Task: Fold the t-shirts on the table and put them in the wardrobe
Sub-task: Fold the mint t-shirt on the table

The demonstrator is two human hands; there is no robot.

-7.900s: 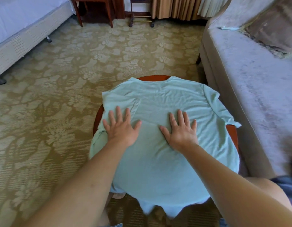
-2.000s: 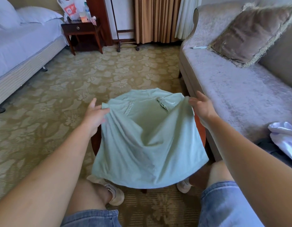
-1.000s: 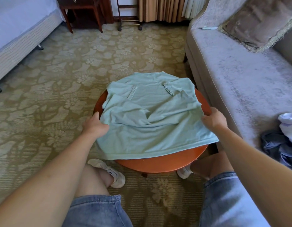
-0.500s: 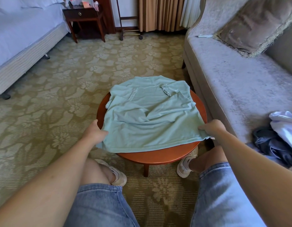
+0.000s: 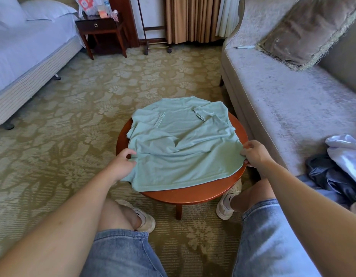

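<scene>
Shirt (image 5: 183,152), half-folded on the round table (image 5: 193,195), looks light, limp and quick to wrinkle, so I judge my left hand (image 5: 121,166) and right hand (image 5: 256,154), each pinching a side edge, are holding it where it handles best.

Mint-green t-shirt (image 5: 179,148); reddish-brown table (image 5: 193,193); olive floral carpet (image 5: 77,108); grey sofa (image 5: 289,100); blue denim shorts (image 5: 121,254).

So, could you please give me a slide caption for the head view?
Left hand and right hand hold opposite edges of a mint t-shirt on the round wooden table.
</scene>
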